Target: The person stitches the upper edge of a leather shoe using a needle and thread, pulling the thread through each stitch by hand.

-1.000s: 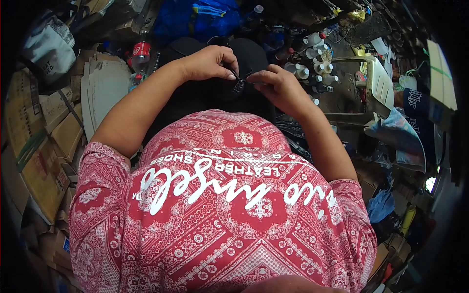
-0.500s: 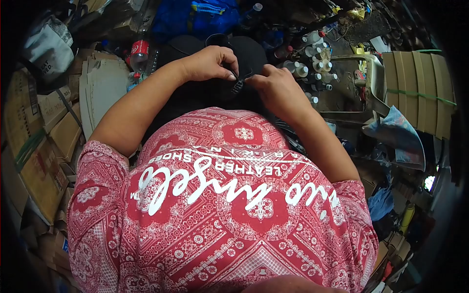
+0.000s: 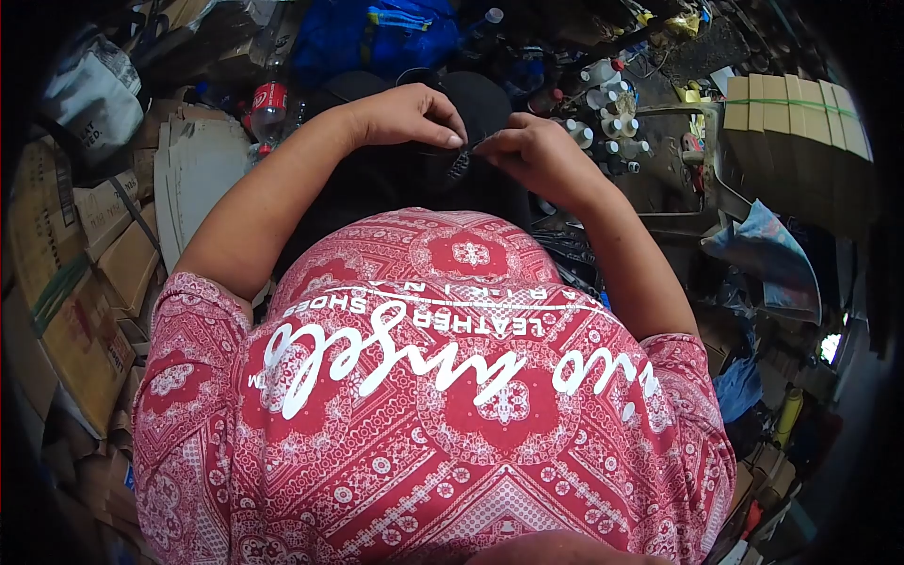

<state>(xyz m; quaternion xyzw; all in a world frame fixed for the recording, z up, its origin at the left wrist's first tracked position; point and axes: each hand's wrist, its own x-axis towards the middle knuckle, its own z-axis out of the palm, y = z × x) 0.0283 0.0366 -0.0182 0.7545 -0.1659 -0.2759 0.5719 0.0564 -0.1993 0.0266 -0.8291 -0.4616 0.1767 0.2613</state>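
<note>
Left hand (image 3: 407, 117) is curled nearly closed, with the tips of thumb and forefinger brought together at the upper end of a small dark braided piece (image 3: 458, 168), which appears to be pinched there. Right hand (image 3: 544, 153) is held just to the right of the braided piece, its thumb and forefinger drawn close together near the same upper end; whether a thin strand is gripped between them cannot be told, as the dark detail is too fine. The braided piece is held up between the two hands, seen against black-clad knees (image 3: 482, 102).

Compared with half a second ago, the gap between the two sets of fingertips has been narrowed at the upper end of the braided piece. By this, the fine handling is judged to be concentrated there, with the lower part left free.

Far to the right of the braided piece, a strapped cardboard bundle (image 3: 791, 118) has also been shifted; no contact with either hand is seen. Bottles (image 3: 612, 121) are gathered nearer on that side. A blue bag (image 3: 377, 42) is placed beyond the braided piece, and a red-labelled bottle (image 3: 270, 102) is seen well to its left.
</note>
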